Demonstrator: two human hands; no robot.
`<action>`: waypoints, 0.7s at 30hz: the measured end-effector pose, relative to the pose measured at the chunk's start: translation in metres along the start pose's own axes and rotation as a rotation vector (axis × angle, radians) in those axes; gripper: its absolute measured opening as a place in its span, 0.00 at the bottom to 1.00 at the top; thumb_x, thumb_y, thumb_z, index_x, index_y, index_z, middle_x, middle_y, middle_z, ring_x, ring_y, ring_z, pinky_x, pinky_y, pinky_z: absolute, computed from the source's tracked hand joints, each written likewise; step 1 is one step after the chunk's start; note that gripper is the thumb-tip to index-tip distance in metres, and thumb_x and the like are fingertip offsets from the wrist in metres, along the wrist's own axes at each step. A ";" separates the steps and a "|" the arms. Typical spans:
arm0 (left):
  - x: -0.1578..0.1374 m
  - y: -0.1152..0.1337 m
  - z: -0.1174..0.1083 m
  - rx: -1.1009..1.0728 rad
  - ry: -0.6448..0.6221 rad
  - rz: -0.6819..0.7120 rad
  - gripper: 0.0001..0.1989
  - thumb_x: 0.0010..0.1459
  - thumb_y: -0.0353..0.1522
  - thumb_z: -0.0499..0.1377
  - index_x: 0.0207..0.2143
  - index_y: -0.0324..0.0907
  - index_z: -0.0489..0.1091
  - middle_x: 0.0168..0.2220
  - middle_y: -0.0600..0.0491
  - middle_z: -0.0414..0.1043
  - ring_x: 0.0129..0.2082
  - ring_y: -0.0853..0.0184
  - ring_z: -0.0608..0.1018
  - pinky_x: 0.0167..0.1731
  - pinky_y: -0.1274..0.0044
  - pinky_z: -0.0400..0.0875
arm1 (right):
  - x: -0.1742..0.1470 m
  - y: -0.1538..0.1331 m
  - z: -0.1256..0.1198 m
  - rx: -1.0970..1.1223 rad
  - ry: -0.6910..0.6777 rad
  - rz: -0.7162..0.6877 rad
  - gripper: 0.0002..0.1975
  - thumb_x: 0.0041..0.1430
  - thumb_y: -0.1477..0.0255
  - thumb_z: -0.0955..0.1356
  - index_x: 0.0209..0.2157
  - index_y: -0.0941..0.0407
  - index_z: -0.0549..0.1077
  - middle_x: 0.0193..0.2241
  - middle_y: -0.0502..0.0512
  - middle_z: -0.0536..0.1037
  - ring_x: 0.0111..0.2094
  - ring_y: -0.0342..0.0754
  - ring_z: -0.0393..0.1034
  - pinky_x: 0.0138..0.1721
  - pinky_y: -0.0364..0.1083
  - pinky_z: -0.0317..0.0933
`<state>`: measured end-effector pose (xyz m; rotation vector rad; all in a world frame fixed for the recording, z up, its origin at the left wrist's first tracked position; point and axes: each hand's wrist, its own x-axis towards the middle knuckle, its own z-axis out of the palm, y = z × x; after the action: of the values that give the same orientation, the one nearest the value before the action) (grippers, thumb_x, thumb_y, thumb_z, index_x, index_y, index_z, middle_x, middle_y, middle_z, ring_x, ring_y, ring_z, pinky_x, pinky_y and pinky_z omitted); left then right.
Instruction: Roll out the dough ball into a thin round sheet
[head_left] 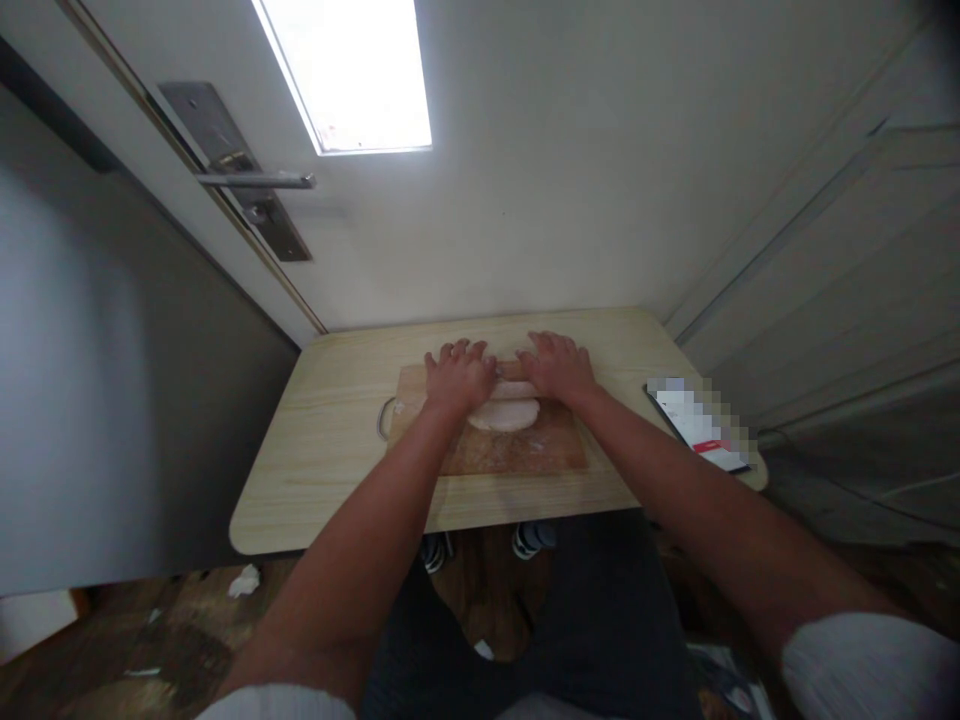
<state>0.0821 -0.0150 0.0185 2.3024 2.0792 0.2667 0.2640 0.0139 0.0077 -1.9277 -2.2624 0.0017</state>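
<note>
Table (pixel 337 420) pale yellow-beige, wood grain; cutting board (pixel 517 457) between its front and back edges brown with whitish smears, dough (pixel 504 415) off-white, rolling pin (pixel 514 389) pale beige. Flat item (pixel 676 410) by the table's right edge: white, red bar (pixel 711 446), dark rim. Door (pixel 510 240) past back edge off-white; trousers (pixel 600 600) below front edge dark, sleeves (pixel 862 660) light grey.

I'm standing in what seems a home: a lever-handled door (pixel 525 220) is rising up top, a cutting board (pixel 517 452) lying mid-frame.
</note>
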 end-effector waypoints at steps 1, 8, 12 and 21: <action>0.002 0.000 0.000 -0.002 -0.004 -0.006 0.27 0.68 0.46 0.39 0.64 0.51 0.61 0.66 0.47 0.61 0.62 0.50 0.63 0.59 0.47 0.54 | 0.003 0.001 0.001 0.001 -0.013 -0.003 0.29 0.69 0.55 0.56 0.65 0.55 0.61 0.64 0.65 0.64 0.61 0.62 0.59 0.58 0.62 0.54; 0.016 -0.001 0.002 -0.005 -0.022 -0.037 0.27 0.68 0.45 0.37 0.63 0.51 0.62 0.64 0.46 0.62 0.61 0.50 0.64 0.59 0.48 0.54 | 0.021 0.002 0.004 0.025 -0.046 0.020 0.30 0.70 0.54 0.55 0.65 0.56 0.61 0.63 0.67 0.65 0.61 0.62 0.60 0.58 0.62 0.55; 0.020 -0.002 0.004 0.003 -0.010 -0.021 0.27 0.68 0.44 0.37 0.61 0.49 0.64 0.62 0.45 0.65 0.59 0.49 0.66 0.57 0.48 0.57 | 0.026 0.002 0.005 0.022 -0.074 0.011 0.30 0.70 0.54 0.55 0.65 0.56 0.61 0.62 0.67 0.65 0.61 0.62 0.61 0.57 0.62 0.56; 0.018 -0.001 0.000 0.027 -0.051 -0.010 0.28 0.68 0.43 0.37 0.62 0.49 0.63 0.62 0.44 0.63 0.60 0.48 0.64 0.57 0.48 0.56 | 0.025 0.004 0.008 0.049 -0.081 0.015 0.30 0.69 0.54 0.56 0.64 0.55 0.62 0.62 0.66 0.67 0.60 0.63 0.61 0.57 0.62 0.55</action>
<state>0.0832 0.0028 0.0202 2.2876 2.0827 0.1793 0.2629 0.0400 0.0025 -1.9538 -2.2755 0.1383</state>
